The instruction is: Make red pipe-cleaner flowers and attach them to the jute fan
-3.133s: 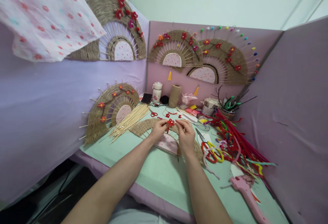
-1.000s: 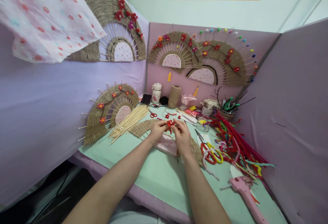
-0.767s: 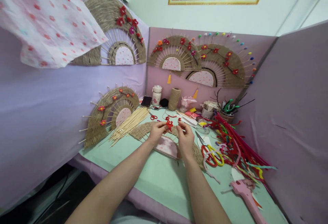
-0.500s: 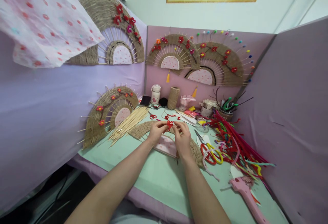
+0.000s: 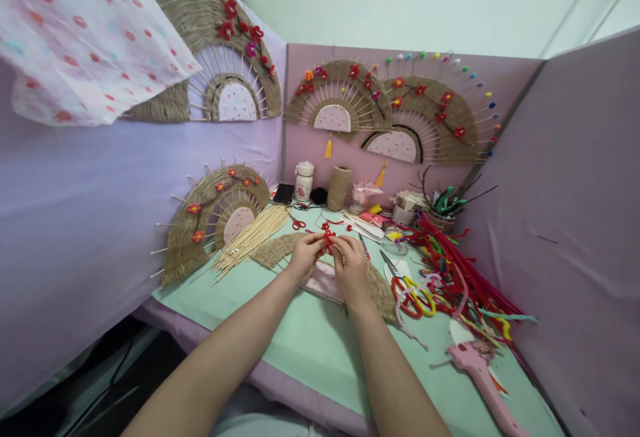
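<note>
Between the fingertips of both hands is a small red pipe-cleaner flower [image 5: 329, 237]. My left hand [image 5: 305, 255] pinches it from the left, and my right hand [image 5: 350, 265] pinches its right side. Below them on the table lies a half-round twine-wrapped fan [image 5: 383, 290] with a pink spotted centre panel [image 5: 323, 280]; my hands and wrists hide part of it. Just beyond the fingers are more small red pieces [image 5: 349, 228] on the table.
Bamboo sticks [image 5: 253, 240] and small red scissors [image 5: 298, 224] lie to the left. On the right are large scissors [image 5: 410, 293], a heap of pipe cleaners [image 5: 465, 270] and a pink glue gun [image 5: 483, 380]. A twine spool [image 5: 339, 188] stands at the back, below finished fans [image 5: 345, 83].
My right hand's fingers have shifted slightly left and curled in closer around the red flower. The flower has turned a little and moved slightly left and up. The camera view has shifted slightly.
</note>
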Demonstrator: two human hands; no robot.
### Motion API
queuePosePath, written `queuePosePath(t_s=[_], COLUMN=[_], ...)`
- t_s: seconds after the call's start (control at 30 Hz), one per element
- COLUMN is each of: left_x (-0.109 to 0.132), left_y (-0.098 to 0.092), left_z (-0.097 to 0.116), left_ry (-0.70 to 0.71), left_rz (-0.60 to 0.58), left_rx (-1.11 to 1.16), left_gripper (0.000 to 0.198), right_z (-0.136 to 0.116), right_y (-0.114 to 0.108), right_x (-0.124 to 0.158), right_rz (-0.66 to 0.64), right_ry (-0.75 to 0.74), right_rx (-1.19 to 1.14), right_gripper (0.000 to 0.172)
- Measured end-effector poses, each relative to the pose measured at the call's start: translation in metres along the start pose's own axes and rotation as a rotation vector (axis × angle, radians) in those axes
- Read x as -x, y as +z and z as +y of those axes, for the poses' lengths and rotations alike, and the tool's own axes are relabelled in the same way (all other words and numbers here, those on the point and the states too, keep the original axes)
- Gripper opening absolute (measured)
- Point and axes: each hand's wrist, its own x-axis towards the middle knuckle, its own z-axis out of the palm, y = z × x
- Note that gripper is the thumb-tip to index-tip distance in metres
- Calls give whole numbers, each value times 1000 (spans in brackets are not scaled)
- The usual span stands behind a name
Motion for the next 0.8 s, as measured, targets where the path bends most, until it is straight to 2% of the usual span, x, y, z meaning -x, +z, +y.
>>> queuePosePath(t_s=[0.1, 0.2, 0.27, 0.37, 0.47, 0.57, 0.7, 0.8], left_x=[0, -1, -2, -3, -2, -1, -4, -7], left_y=[-2, -4, -5, -6, -6, -6, -8, -11], left_z=[2, 2, 1, -2, -3, 0, 3, 2], left_ry=[-44, -50, -35, 33, 113, 130, 174, 129], left_rz=[-24, -28, -40, -76, -114, -151, -93, -86], left_rx=[37, -3, -55, -166, -301, -408, -459, -427], left_gripper=[24, 24, 24, 21, 17, 18, 23, 28], right_z=[-1, 2, 6, 12, 13, 13, 15, 16], right_y=[0, 0, 2, 3, 2, 1, -1, -2], right_x=[0, 0, 0, -2, -4, -5, -5, -3], right_rz=[43, 83, 71, 46, 25, 32, 104, 95], right_ry=[94, 291, 406, 502, 555, 588, 575, 529], right_rx=[-115, -262, -346, -453, -502, -518, -468, -392], right_gripper=[22, 27, 29, 29, 27, 27, 26, 23])
